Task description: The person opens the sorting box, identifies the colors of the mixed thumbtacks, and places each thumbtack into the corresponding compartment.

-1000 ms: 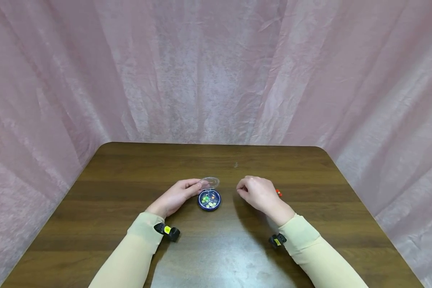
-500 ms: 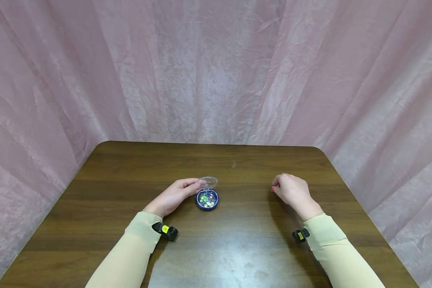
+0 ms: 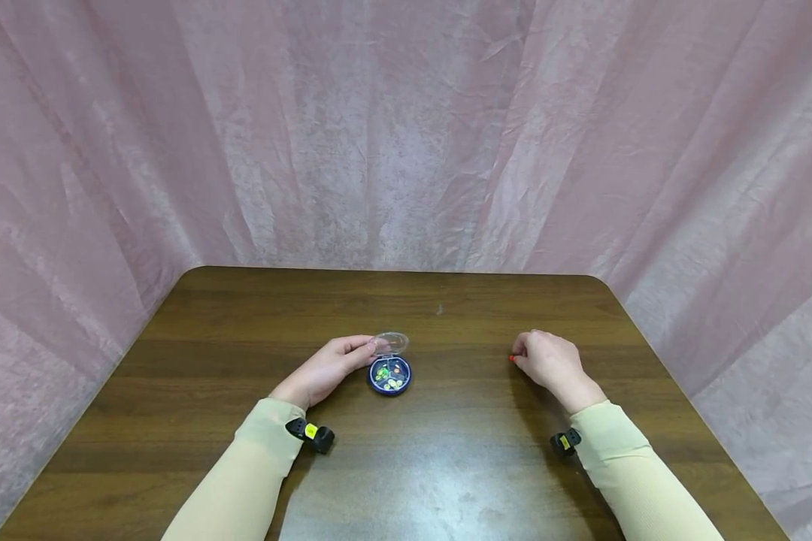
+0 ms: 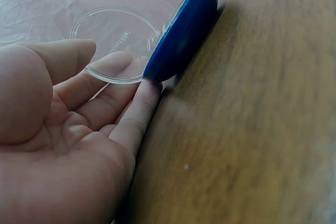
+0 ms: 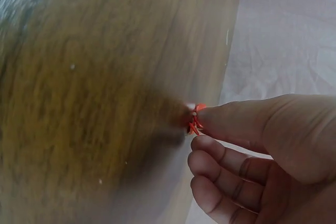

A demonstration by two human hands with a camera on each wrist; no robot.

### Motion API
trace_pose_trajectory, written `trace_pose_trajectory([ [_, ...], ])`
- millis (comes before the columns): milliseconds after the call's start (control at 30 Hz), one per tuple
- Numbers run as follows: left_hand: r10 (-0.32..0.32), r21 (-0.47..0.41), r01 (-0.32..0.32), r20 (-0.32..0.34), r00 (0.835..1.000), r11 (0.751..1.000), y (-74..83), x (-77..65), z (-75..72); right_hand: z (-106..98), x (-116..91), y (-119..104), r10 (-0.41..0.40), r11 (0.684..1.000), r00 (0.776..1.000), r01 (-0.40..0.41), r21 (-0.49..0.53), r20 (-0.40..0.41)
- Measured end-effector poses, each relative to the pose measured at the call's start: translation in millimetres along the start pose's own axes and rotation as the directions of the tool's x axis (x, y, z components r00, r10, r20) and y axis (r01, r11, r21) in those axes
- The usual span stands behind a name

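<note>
A round blue pill box [image 3: 389, 384] with compartments lies on the table, small green, yellow and orange pieces [image 3: 388, 372] inside it. Its clear lid [image 3: 392, 343] stands raised at the far side. My left hand [image 3: 331, 368] holds the lid's left side, thumb in front and fingers behind; in the left wrist view the lid [image 4: 123, 35] shows raised lettering. Further right, my right hand [image 3: 551, 364] is down at the tabletop, pinching at small red pieces [image 5: 196, 120] by the thumb tip. How many it pinches is hidden by the fingers.
The brown wooden table [image 3: 446, 443] has rounded far corners. Behind and beside it hangs a pink curtain [image 3: 379, 135]. Each wrist wears a black camera strap, such as the left wrist camera [image 3: 311, 434].
My right hand has moved right, from near the pill box to the small red pieces, and has stayed there since half a second ago. The left hand keeps its place at the lid.
</note>
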State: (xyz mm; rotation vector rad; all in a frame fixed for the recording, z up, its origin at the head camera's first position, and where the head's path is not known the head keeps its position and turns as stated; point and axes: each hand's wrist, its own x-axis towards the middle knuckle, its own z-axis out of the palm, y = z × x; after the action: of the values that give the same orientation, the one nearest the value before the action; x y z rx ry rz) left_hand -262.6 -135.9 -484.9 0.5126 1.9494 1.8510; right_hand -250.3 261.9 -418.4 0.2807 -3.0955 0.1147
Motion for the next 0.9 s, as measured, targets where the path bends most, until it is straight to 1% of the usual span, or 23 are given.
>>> trace_pose_trajectory([
  [233,0.014,0.007,-0.014,0.007,1.0,1.0,-2.0,0.5,-0.5,5,1,-1,-0.024,1.0,0.999,0.024,0.006,-0.047],
  [533,-0.005,0.009,0.005,-0.006,1.0,1.0,-1.9,-0.2,-0.1,11,5,-5,-0.043,0.999,0.996,0.043,-0.003,-0.073],
  [700,-0.026,0.014,0.026,-0.01,1.0,1.0,-0.4,-1.1,0.8,13,5,-9,-0.058,0.998,0.994,0.058,-0.002,-0.094],
  [900,-0.021,0.011,0.022,-0.016,1.0,1.0,0.7,-0.8,1.2,16,1,-13,-0.092,0.996,0.987,0.093,0.003,-0.13],
])
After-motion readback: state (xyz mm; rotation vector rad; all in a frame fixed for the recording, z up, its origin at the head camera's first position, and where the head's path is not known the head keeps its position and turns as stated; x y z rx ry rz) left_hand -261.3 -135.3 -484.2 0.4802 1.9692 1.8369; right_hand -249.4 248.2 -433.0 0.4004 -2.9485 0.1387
